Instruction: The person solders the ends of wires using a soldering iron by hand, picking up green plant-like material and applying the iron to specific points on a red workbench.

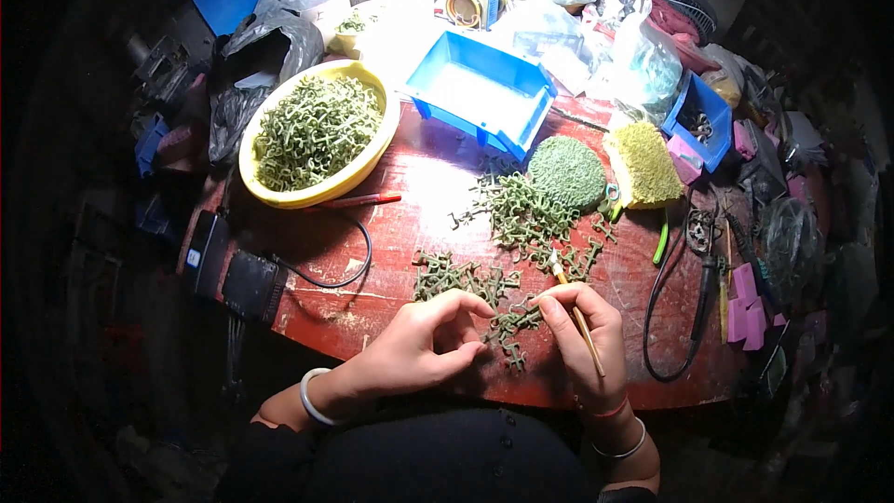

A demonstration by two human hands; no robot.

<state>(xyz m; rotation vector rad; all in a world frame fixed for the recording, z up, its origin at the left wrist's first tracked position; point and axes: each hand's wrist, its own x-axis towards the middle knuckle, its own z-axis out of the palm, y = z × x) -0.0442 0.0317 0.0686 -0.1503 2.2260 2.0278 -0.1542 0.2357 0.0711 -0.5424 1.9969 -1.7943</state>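
Note:
My left hand (416, 343) hovers at the near edge of the table, its thumb and forefinger curved and apart with nothing visible between them. In my right hand (593, 340) is a thin brush (584, 326) with a wooden handle, its pale tip pointing away from me. Small green branched pieces (515, 320) lie between the two hands. Whether the right fingertips also pinch one of these is hard to make out. Beyond my hands, more such pieces are spread in a loose pile (531, 214) and a smaller heap (456, 277).
A yellow basin (386, 144) heaped with green pieces stands at the left. Farther back sits a blue bin (447, 121). A round green pad (566, 172) and a yellow sponge block (643, 166) lie right of the pile. Cables (649, 317) and pink blocks (744, 307) crowd the right side.

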